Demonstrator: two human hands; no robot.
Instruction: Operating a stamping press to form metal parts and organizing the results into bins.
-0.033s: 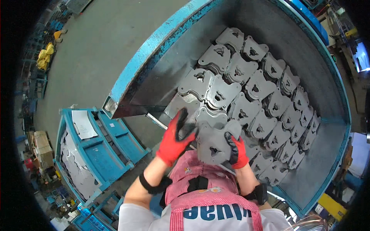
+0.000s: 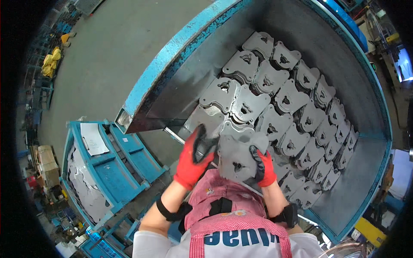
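Observation:
My right hand, in a red glove with dark fingers, grips the right edge of a flat grey metal plate. The plate has a cut-out hole and lies in front of my apron; whether others sit under it, I cannot tell. My left hand, gloved alike, is by the plate's left side with thumb and fingers apart, seemingly holding nothing. Beyond both hands, similar metal plates stand stacked in rows inside a large blue metal bin.
The bin's tall walls rise at the far side and right. A smaller blue metal container stands on the floor at left, with a white paper sheet on it and grey metal pieces inside. Yellow items lie far left.
The plate and my right hand have shifted very slightly to the left. My left hand's fingertips have moved slightly, still apart. The stacked plates are unchanged.

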